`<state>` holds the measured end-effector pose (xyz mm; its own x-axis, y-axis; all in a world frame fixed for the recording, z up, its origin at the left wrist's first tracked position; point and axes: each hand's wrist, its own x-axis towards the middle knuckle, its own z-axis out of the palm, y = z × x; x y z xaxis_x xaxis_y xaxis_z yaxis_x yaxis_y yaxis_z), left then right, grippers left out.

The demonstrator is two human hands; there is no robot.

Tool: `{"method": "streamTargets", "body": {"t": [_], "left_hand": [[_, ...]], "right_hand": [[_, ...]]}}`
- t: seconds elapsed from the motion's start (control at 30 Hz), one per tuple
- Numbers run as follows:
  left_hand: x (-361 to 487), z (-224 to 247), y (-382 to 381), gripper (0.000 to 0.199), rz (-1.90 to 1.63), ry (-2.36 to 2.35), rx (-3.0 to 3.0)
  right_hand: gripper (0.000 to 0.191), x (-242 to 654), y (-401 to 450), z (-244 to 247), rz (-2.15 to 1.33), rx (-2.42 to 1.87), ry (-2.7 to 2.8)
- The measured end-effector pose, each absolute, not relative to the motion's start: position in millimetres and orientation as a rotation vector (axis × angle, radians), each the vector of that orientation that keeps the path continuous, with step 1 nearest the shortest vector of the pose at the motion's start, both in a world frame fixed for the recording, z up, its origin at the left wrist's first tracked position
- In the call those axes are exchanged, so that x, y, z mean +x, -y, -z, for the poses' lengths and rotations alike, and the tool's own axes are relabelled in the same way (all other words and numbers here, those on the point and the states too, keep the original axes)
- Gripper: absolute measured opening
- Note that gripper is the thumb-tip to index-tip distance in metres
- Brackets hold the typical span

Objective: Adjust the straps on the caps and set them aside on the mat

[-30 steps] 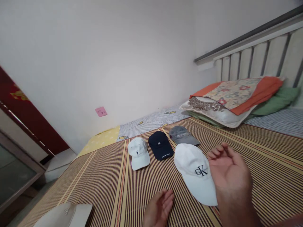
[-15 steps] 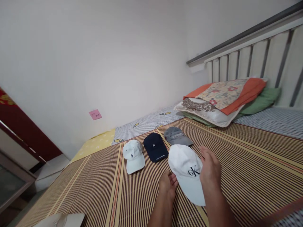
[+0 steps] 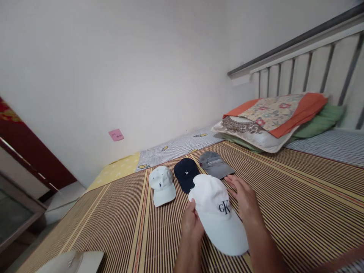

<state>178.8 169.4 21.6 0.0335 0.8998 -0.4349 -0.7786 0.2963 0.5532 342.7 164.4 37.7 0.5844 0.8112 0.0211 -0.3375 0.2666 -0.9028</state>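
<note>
White lettered cap (image 3: 212,201) on or just above striped mat (image 3: 119,216), nearer viewer than navy cap (image 3: 185,172). Left hand (image 3: 192,224) half-curled, thumb over cap's rim, gripping. Right hand (image 3: 243,197) open, fingers loosely spread along opposite side; contact unclear. Grey cap (image 3: 215,163) toward mat's far edge.

We see the white cap (image 3: 217,217), bearing large dark letters on its front, with crown up and brim angled toward us and rightward, over the mat (image 3: 119,227), contact there not discernible.
</note>
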Motion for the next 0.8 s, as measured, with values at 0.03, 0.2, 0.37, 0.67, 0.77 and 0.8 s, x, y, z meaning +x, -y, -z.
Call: {"method": "streamTargets", "body": {"t": [0.03, 0.2, 0.37, 0.67, 0.77, 0.8], "left_hand": [[172, -27, -163, 0.040, -1.322, -0.807, 0.193], [131, -56, -125, 0.050, -1.434, -0.725, 0.310], [93, -72, -91, 0.050, -1.431, -0.726, 0.594], [53, -92, -53, 0.046, -1.353, -1.008, 0.776], [47, -100, -45, 0.046, -1.363, -1.090, 0.865], [47, -104, -43, 0.043, -1.355, -1.103, 0.925]], "right_hand": [[0.033, 341, -163, -40, -0.854, -1.018, 0.545], [0.038, 332, -160, -46, -0.953, -0.932, 0.579], [0.048, 318, -157, -54, -1.190, -0.813, 0.626], [0.065, 290, -132, -76, -1.500, -0.646, 0.917], [0.062, 283, -120, -90, -1.471, -0.653, 1.023], [0.058, 281, -116, -95, -1.466, -0.661, 1.059]]}}
